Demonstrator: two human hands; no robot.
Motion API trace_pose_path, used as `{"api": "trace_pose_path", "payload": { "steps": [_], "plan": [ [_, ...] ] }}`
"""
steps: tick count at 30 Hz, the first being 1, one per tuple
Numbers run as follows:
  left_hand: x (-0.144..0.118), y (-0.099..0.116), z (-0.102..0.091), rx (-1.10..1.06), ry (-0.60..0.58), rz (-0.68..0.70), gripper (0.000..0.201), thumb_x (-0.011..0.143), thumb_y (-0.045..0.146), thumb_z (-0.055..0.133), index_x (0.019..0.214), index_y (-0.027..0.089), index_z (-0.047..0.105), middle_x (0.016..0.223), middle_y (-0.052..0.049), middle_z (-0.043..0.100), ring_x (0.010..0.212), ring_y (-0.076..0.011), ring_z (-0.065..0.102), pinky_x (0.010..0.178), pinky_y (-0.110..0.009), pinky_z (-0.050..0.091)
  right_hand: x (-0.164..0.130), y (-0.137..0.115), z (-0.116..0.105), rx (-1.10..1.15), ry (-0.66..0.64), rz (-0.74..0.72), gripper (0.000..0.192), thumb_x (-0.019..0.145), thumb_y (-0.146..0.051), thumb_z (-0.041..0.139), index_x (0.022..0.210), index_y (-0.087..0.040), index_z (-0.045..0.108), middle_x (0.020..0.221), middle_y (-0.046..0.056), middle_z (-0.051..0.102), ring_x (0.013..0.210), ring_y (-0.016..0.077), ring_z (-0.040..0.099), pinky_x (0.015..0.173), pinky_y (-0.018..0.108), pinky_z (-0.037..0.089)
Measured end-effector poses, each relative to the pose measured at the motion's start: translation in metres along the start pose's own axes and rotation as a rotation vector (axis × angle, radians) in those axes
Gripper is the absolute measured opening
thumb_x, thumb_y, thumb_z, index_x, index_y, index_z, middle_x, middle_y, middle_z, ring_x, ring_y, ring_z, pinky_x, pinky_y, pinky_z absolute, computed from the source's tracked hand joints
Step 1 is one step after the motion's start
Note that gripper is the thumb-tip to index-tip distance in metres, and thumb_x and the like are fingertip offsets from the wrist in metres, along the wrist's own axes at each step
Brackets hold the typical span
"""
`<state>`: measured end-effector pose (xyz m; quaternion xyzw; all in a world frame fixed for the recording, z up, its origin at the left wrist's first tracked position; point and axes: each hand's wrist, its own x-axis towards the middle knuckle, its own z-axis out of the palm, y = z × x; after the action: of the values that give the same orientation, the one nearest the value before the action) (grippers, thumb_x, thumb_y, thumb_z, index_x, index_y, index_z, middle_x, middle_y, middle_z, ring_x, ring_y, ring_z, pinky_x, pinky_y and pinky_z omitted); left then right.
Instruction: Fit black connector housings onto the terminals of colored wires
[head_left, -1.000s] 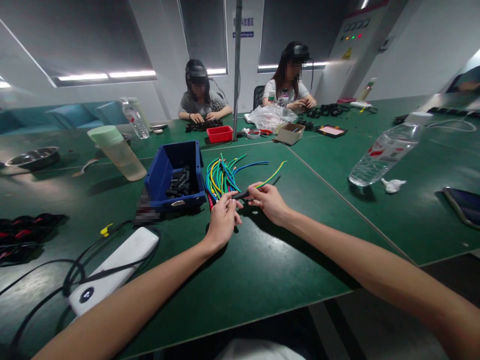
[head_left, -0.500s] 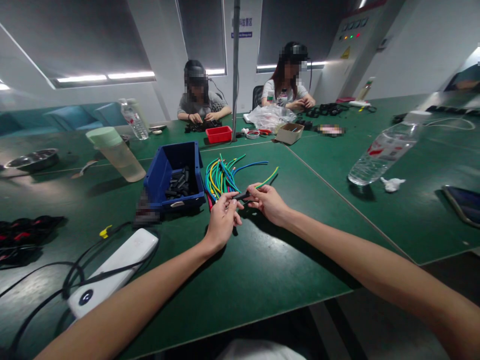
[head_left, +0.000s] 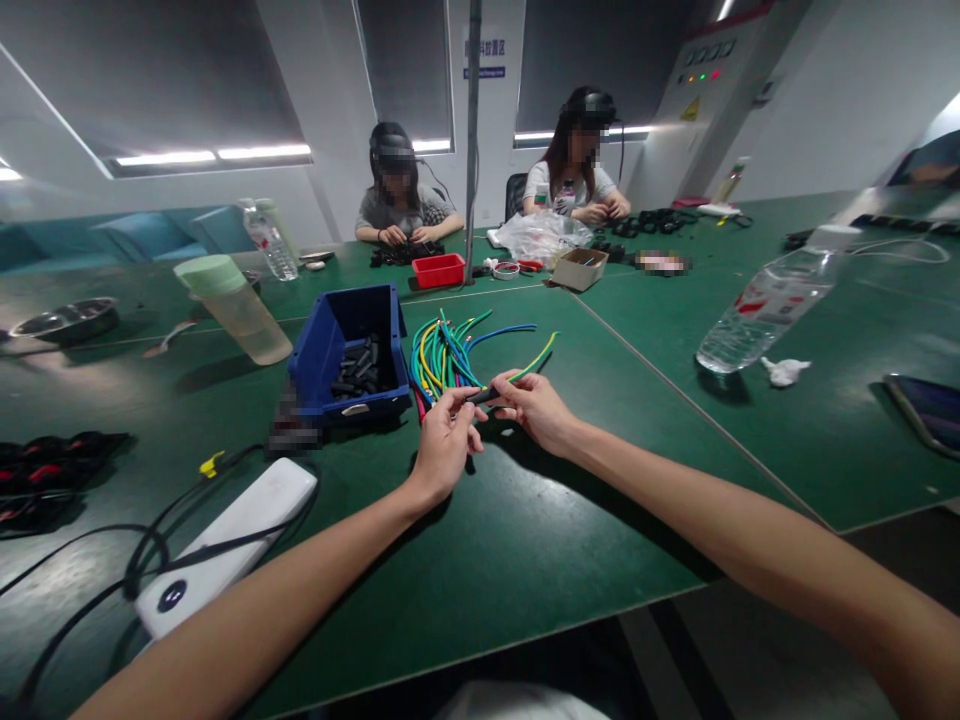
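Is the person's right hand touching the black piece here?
Touching. The head view shows the right hand pinching the right end of the black piece, with a yellow-green wire extending beyond the fingers.

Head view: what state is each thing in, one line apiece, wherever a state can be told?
Left hand: pinching the black tube.
Right hand: pinching at the tube's other end.
Black tube: held between both hands.
Yellow-green wire: extending from the right hand.
Loose wires: lying in a pile.
Blue bin: open, holding black pieces.
Green-lidded bottle: lid on.
Large water bottle: capped.
Cabinet lights: lit.
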<state>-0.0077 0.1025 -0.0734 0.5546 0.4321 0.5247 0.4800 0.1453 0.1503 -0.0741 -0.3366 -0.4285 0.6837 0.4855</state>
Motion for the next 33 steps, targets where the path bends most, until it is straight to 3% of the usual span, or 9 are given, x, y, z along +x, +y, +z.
{"api": "trace_pose_path", "payload": {
  "steps": [19, 33],
  "plan": [
    [0.0016, -0.0013, -0.0006, -0.063, 0.022, -0.05, 0.025, 0.083, 0.034, 0.047, 0.101, 0.017, 0.055, 0.074, 0.001, 0.061, 0.042, -0.0065, 0.053, 0.042, -0.019, 0.039, -0.0017, 0.0033, 0.0014, -0.082, 0.002, -0.036, 0.033, 0.067, -0.045, 0.074, 0.082, -0.017, 0.066, 0.077, 0.005, 0.069, 0.069, 0.0156, 0.066, 0.055, 0.024, 0.051],
    [0.0, -0.0028, -0.0003, 0.061, 0.006, 0.013, 0.024, 0.086, 0.029, 0.045, 0.104, 0.018, 0.056, 0.079, -0.001, 0.063, 0.045, -0.0062, 0.053, 0.043, -0.018, 0.039, -0.0037, 0.0032, 0.0027, -0.092, 0.032, -0.075, 0.031, 0.07, -0.041, 0.073, 0.086, -0.018, 0.061, 0.076, 0.004, 0.067, 0.067, 0.0152, 0.066, 0.057, 0.024, 0.052]
  ]
}}
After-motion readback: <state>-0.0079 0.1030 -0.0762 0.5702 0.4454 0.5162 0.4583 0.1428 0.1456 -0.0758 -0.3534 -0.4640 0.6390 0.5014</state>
